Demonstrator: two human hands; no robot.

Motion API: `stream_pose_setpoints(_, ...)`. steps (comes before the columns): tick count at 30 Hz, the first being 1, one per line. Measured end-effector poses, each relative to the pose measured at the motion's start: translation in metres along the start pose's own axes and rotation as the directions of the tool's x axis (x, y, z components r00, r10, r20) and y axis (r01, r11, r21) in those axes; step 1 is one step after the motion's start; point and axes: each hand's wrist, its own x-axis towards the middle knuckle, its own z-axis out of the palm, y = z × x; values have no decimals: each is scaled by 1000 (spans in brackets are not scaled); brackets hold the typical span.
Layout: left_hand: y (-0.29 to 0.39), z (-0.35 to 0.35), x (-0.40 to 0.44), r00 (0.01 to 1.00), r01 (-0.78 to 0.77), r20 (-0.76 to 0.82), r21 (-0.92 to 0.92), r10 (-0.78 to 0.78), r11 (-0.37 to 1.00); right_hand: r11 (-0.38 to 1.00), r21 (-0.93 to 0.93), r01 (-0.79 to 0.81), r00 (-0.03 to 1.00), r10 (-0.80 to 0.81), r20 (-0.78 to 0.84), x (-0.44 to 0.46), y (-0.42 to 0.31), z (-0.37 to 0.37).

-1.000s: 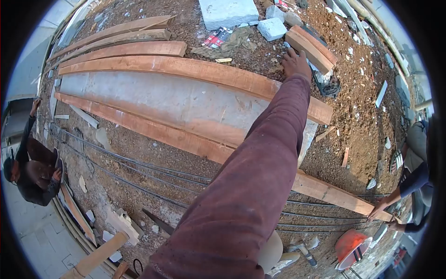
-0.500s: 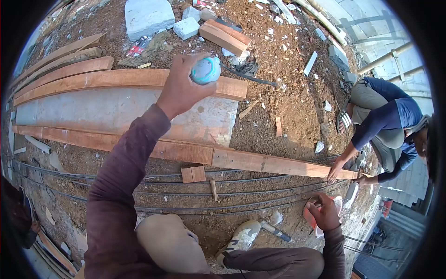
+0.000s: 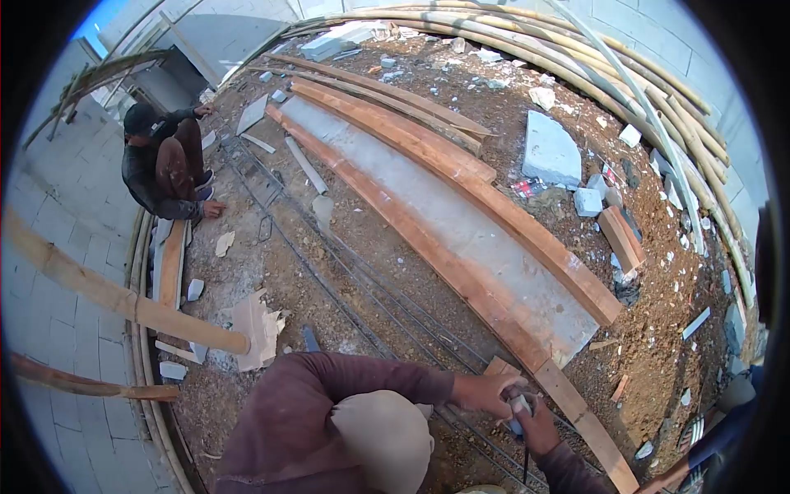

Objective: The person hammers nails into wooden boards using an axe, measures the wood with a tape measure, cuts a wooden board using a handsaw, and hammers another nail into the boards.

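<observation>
My left hand [image 3: 484, 393] and my right hand [image 3: 541, 424] are close together, low and right of centre. Both are closed around a small grey-and-blue object [image 3: 518, 405], mostly covered by the fingers, so its kind is unclear. A thin dark cord [image 3: 526, 463] hangs below it. Just beyond my hands runs a reddish timber plank [image 3: 461, 306], joined to a shorter length of board [image 3: 580, 416]. Near my left hand a small wood block [image 3: 499, 367] lies against the plank.
A grey slab strip [image 3: 444, 218] lies between the plank and a second timber [image 3: 485, 206]. Steel bars [image 3: 329, 284] run along the ground. At left a co-worker [image 3: 160, 160] squats; another person's arm [image 3: 716, 440] shows at right. A bamboo pole [image 3: 123, 300] juts in from the left.
My view has swung left. My left hand, which held a round white-and-turquoise thing out over the slab, has come down and back beside my right hand. Both now grip something together.
</observation>
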Motion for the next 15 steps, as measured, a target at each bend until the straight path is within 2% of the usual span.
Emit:
stream_pose_setpoints(1,-11,-2,2,994,104,-8,-235,-109,967,999,7,-47,998,47,30,-3,1,1)
stream_pose_setpoints(2,-16,-4,1,977,194,13,-457,-211,868,1000,1,14,1000,-14,10,-5,6,6)
stream_pose_setpoints(3,-11,-4,-2,971,225,27,-448,-238,865,997,-8,71,997,-71,-16,-10,5,12)
stream_pose_setpoints(5,-1,1,-3,959,276,65,-441,-276,854,995,86,51,999,-49,-21,-19,-5,17)
stream_pose_setpoints(8,-11,1,-2,944,326,111,-471,-311,820,982,182,-59,998,55,28,-34,-19,17)
stream_pose_setpoints(11,-18,-5,-14,950,311,126,-445,-286,839,989,-125,81,997,-79,21,-26,-4,18)
stream_pose_setpoints(13,-15,-9,-34,944,329,130,-461,-304,824,967,-199,157,985,-141,95,-20,7,29)
stream_pose_setpoints(14,-22,-12,-41,940,337,114,-468,-322,817,887,-393,241,966,-182,183,-29,-26,40)
stream_pose_setpoints(15,-9,-15,-54,919,390,126,-430,-374,814,873,-453,179,973,-89,214,-30,-30,49)
